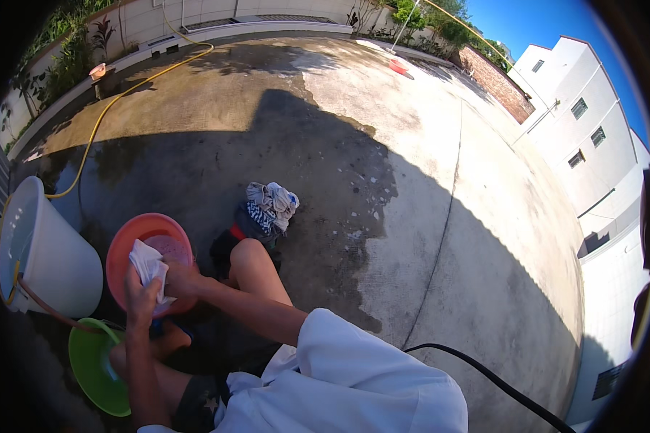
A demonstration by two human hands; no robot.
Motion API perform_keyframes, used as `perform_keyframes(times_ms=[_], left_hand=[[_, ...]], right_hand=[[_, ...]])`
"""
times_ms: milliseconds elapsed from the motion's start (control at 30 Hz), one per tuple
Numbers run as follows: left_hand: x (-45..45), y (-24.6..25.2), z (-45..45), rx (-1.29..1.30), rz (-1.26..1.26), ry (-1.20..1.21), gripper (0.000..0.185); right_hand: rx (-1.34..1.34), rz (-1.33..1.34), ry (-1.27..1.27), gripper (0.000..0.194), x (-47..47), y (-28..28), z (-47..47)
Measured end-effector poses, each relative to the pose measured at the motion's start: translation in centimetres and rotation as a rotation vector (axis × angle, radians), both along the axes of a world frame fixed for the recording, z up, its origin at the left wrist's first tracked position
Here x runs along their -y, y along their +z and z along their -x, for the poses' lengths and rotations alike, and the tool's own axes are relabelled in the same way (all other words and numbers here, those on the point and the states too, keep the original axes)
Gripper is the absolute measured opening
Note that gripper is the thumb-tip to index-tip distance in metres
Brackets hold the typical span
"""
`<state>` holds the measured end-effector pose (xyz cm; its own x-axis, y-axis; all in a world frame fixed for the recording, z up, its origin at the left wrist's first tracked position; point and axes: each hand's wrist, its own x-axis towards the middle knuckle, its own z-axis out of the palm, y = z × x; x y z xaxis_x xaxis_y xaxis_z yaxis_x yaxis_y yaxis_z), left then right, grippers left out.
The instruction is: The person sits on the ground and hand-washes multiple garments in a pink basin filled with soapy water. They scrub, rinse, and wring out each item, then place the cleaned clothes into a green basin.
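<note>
Both my hands grip a wet white cloth (pixel 148 261) over a red plastic basin (pixel 120 238). My left hand (pixel 141 297) has the cloth's near left side, with the thumb laid across it. On the right side, my right hand (pixel 181 279) is closed on the same cloth, its fingers partly hidden. Soapy, pinkish water (pixel 169 249) shows in the basin beyond the cloth. Just past my right knee lies a heap of laundry (pixel 271 208), with grey, patterned and dark pieces.
At the left stands a tall white bucket (pixel 67 254) of water, with a yellow hose (pixel 100 116) leading to it. A green basin (pixel 86 368) sits by my left leg, a brown hose (pixel 49 308) reaching into it. A small red basin (pixel 398 66) lies far off on the concrete (pixel 411 216).
</note>
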<state>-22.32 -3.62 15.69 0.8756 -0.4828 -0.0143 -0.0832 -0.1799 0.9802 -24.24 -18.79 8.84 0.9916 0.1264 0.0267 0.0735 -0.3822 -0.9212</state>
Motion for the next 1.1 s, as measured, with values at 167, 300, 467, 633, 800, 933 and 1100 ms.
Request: perform_keyframes(times_ms=[167,300,467,633,800,933,1100], left_hand=[[-0.4,-0.2,0.6,-0.113,0.015,0.058,0.060],[0.7,-1.4,1.1,-0.256,0.242,0.163,0.058],[0.7,-1.8,0.6,-0.242,0.270,0.160,0.057],[0.8,-2.1,0.9,-0.079,0.044,0.119,0.058],[-0.7,-1.9,0.0,-0.258,0.218,0.117,0.064],[-0.7,-1.9,-0.3,-0.285,0.199,0.180,0.068],[0.6,-1.7,-0.2,-0.331,0.283,0.117,0.071]], right_hand=[[-0.042,0.325,-0.326,0.035,1.4,4.3,1.5],[-0.167,-0.264,-0.252,0.019,1.8,1.1,1.0],[-0.279,-1.080,-0.167,0.028,0.0,0.2,1.0],[-0.130,-0.701,-0.105,0.032,-1.0,-2.3,0.5],[0.097,0.187,-0.489,0.026,0.5,2.6,4.0],[0.204,0.087,-0.415,0.016,0.4,4.0,4.5],[-0.111,-0.711,-0.058,0.022,0.7,-1.2,3.2]])
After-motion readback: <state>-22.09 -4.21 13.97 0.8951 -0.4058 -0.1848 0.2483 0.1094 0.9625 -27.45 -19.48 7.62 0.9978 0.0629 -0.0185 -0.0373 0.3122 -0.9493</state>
